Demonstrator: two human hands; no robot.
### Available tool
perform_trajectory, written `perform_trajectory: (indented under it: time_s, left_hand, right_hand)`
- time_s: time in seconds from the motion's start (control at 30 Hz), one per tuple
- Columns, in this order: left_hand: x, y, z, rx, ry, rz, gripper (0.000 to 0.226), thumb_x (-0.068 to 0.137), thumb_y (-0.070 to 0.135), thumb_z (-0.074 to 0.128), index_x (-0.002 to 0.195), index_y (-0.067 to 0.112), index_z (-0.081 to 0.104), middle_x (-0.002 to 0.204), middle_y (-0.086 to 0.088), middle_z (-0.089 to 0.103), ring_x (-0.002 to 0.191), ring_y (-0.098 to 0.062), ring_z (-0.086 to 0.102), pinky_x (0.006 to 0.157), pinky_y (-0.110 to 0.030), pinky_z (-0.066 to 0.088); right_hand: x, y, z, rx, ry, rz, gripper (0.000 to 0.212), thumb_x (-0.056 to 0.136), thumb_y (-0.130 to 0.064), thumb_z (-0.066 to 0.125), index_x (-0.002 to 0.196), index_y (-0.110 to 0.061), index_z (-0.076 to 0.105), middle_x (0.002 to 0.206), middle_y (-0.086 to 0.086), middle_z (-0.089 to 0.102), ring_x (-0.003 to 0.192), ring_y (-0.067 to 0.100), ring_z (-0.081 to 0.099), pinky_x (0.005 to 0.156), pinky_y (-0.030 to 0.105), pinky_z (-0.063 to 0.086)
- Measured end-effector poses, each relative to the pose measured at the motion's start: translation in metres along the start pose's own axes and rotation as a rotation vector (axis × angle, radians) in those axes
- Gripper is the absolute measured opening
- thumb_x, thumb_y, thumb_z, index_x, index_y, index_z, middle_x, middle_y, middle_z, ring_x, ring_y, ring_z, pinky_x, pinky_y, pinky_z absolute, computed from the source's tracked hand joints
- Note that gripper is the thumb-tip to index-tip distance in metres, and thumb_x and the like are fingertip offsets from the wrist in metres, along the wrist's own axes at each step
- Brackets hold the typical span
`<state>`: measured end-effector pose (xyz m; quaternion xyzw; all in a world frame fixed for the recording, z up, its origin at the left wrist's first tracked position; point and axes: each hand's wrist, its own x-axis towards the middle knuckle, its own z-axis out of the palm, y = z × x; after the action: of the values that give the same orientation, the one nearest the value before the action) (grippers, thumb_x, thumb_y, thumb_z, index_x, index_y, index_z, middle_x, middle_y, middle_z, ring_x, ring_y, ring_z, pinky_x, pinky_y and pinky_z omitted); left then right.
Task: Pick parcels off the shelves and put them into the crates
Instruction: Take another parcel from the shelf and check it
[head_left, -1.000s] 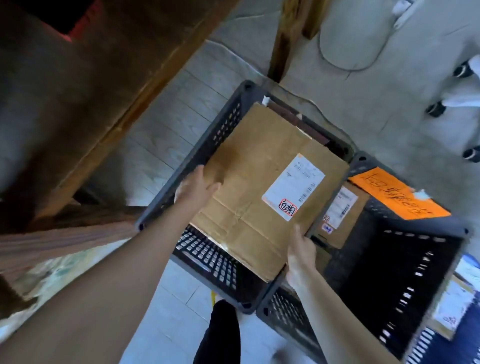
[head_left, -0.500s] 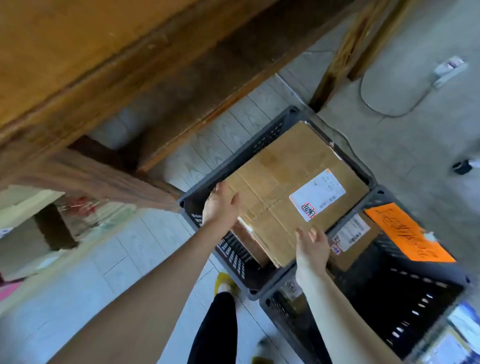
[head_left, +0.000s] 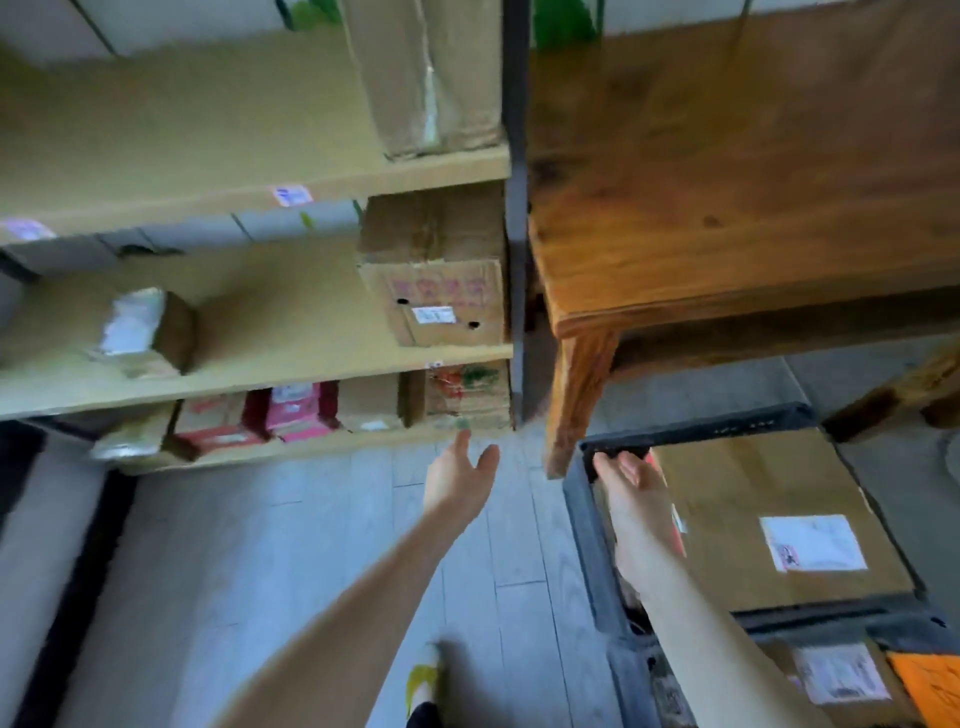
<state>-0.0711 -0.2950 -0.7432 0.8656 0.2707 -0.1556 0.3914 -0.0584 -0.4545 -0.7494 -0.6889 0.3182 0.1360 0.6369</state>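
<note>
Reaching hand: you are stretching your left hand (head_left: 460, 486) out at the lower middle of the frame, fingers spread and holding nothing. It is pointing toward the printed carton (head_left: 467, 395) at the right end of the bottom shelf and is not touching it.
Right hand: you are holding your right hand (head_left: 636, 499) over the near left corner of the dark crate (head_left: 696, 428), fingers fairly straight and gripping nothing. I cannot tell whether they are touching the rim.
Parcel in crate: a flat cardboard parcel (head_left: 769, 488) with a white label is lying in that crate, right of centre, filling most of it.
Second crate: the second crate (head_left: 631, 670) is sitting at lower right against the first, holding a labelled parcel (head_left: 836, 675) and an orange sheet (head_left: 930, 686).
Shelves: the shelves (head_left: 260, 374) are filling the left of the frame. They are carrying a holed carton (head_left: 441, 306), a wrapped parcel (head_left: 140, 332) and red parcels (head_left: 291, 410).
Table: a wooden table (head_left: 727, 182) is standing at upper right, its leg just beside the crate.
</note>
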Motion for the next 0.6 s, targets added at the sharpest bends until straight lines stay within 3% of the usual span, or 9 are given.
perform_trajectory:
  time_s: [0.1,0.23,0.3,0.4,0.5,0.6]
  left_hand:
    - [0.006,-0.031,-0.047,-0.047,0.073,-0.032,0.056,0.097,0.035,0.042,0.147,0.013,0.026,0.144,-0.011,0.045,0.126,-0.026,0.049,0.090,-0.027,0.041]
    - [0.026,-0.066,-0.098,-0.117,0.136,-0.055,0.051,0.096,0.032,0.045,0.141,0.010,0.036,0.143,-0.011,0.047,0.130,-0.025,0.045,0.096,-0.027,0.038]
    - [0.041,-0.076,-0.117,-0.147,0.139,-0.055,0.047,0.096,0.031,0.045,0.138,0.008,0.040,0.139,-0.012,0.050,0.121,-0.026,0.051,0.086,-0.024,0.038]
    - [0.073,-0.084,-0.141,-0.166,0.128,-0.031,0.040,0.096,0.029,0.045,0.130,0.007,0.046,0.126,-0.013,0.058,0.095,-0.025,0.053,0.069,-0.020,0.031]
    - [0.111,-0.081,-0.162,-0.183,0.113,0.016,0.045,0.095,0.030,0.046,0.134,0.007,0.044,0.131,-0.013,0.055,0.119,-0.027,0.051,0.081,-0.025,0.037]
    - [0.145,-0.064,-0.173,-0.209,0.082,0.041,0.059,0.094,0.038,0.046,0.143,0.009,0.032,0.144,-0.012,0.045,0.131,-0.027,0.043,0.099,-0.029,0.037]
  right_hand:
    - [-0.020,-0.009,0.057,-0.063,-0.085,-0.036,0.041,0.085,-0.016,0.063,0.110,0.015,0.050,0.093,0.026,0.056,0.089,0.035,0.054,0.076,0.035,0.041]
    - [-0.032,-0.007,0.132,-0.120,-0.133,-0.050,0.038,0.086,-0.018,0.062,0.106,0.013,0.052,0.101,0.031,0.054,0.101,0.041,0.052,0.070,0.031,0.034]
    - [-0.033,-0.009,0.163,-0.123,-0.143,-0.031,0.030,0.087,-0.020,0.062,0.108,0.002,0.058,0.101,0.016,0.056,0.106,0.031,0.053,0.076,0.029,0.037]
    - [-0.028,-0.020,0.204,-0.114,-0.097,0.007,0.035,0.088,-0.021,0.061,0.115,0.001,0.055,0.118,0.018,0.057,0.110,0.034,0.051,0.094,0.038,0.040]
    - [-0.007,-0.039,0.231,-0.083,-0.020,-0.016,0.026,0.088,-0.027,0.060,0.100,-0.004,0.055,0.103,0.014,0.058,0.101,0.032,0.051,0.084,0.034,0.040]
    - [0.020,-0.061,0.238,-0.057,0.069,-0.049,0.039,0.087,-0.033,0.060,0.105,0.001,0.054,0.118,0.020,0.056,0.091,0.025,0.048,0.080,0.032,0.037]
